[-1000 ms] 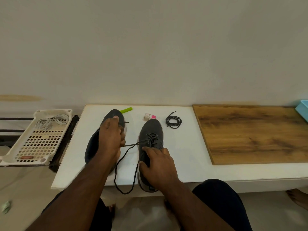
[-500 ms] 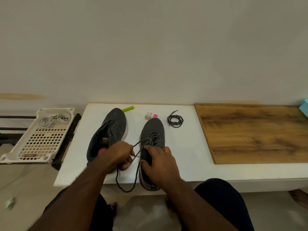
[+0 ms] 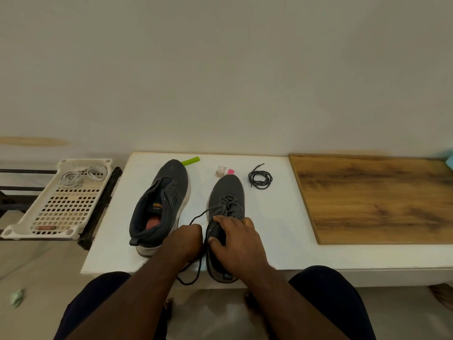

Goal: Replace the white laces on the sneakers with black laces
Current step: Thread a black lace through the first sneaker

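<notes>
Left hand (image 3: 186,239) dropped nearer, fist pinching black lace (image 3: 196,218); right hand (image 3: 236,239) grips laced sneaker (image 3: 226,204).

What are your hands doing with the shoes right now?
Left hand pinching black lace. Right hand holding right sneaker. Left sneaker unlaced. Nothing blocking.

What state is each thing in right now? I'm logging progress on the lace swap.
Right sneaker: upright, partly laced in black.
Left sneaker: tipped on its side, unlaced.
Black lace: threaded in the right sneaker, loose end pinched.
Spare black lace: coiled, untouched.
White laces: removed, in the tray.
Left hand: pinching the lace.
Right hand: gripping the right sneaker.
</notes>
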### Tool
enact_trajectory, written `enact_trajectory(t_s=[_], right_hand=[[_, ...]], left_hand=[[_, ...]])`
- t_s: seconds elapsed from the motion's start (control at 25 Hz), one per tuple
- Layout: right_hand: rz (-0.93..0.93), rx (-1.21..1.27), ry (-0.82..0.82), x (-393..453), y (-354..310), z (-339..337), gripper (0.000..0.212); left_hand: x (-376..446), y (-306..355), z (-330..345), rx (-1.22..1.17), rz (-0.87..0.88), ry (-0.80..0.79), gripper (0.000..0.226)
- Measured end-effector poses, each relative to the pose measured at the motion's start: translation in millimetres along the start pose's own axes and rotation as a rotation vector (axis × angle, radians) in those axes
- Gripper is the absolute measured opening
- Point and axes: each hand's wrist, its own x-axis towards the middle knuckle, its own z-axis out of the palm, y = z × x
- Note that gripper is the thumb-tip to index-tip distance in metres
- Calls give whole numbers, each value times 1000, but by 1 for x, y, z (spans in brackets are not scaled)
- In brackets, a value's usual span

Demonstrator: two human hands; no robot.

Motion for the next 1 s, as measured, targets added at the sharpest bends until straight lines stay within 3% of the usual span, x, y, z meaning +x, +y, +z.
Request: enact_trajectory(t_s=[0.2,0.44,0.68,0.84,1.0], right_hand=[[-3,0,6,-1,-1,-1,55],[3,-5,-4,0,0,-1,55],[-3,-5,3,0,1,0,56],[-5,0,-1,0,0,0,55],[-14,-3,7,-1,0,-1,55]], left_hand=[[5,-4,5,1,11,17,23],[10,-1,3,-87,-109,-91,11],[10,0,3,-98,-102,64,15],[10,0,4,-198,-87,1,27],[4,-4,-3,-109,-2,-8,38]])
